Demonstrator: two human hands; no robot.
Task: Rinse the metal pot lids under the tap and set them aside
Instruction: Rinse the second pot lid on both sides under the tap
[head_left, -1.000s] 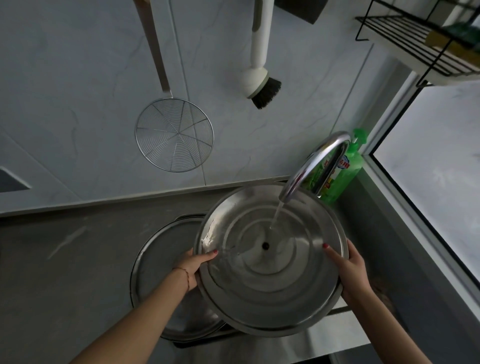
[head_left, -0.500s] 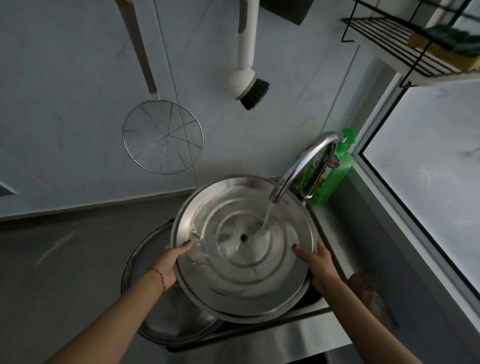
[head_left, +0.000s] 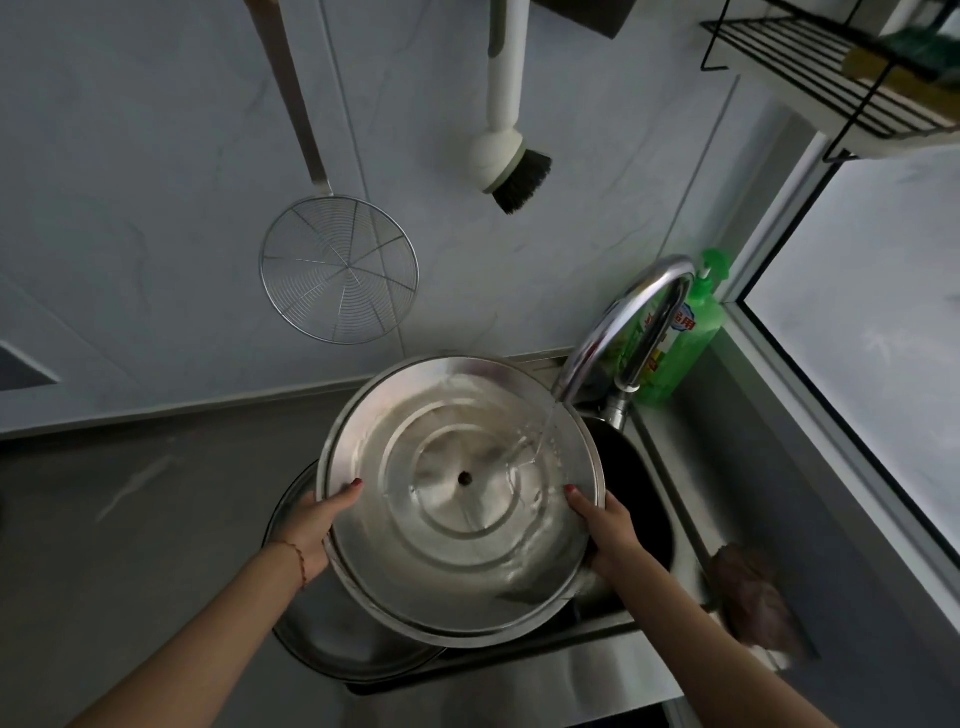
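The person holds a large round metal lid (head_left: 457, 499) with both hands over the sink (head_left: 670, 467). The left hand (head_left: 311, 525) is closed on the left rim of the lid, the thumb lies on the inner face and the other fingers are hidden behind the metal. The right hand (head_left: 605, 530) is closed on the right rim in the same way, with the thumb on the inner side. The lid is between the two hands, tilted, and its hollow inner face with raised rings and a small hole in the middle is turned up to the camera. Above the right hand, the curved tap (head_left: 618, 332) gives a thin stream of water (head_left: 545, 426) that falls on the upper right part of the lid, and water runs over the surface. Under the left hand and partly covered by the held lid, a second metal lid (head_left: 332, 639) lies at the edge of the grey worktop (head_left: 130, 519). Behind the tap stands a green soap bottle (head_left: 685, 338). On the wall above the hands hang a wire skimmer (head_left: 338, 270) and a white brush with dark bristles (head_left: 511, 156). To the right of the right hand, a brownish cloth (head_left: 753, 597) lies on the border of the sink.
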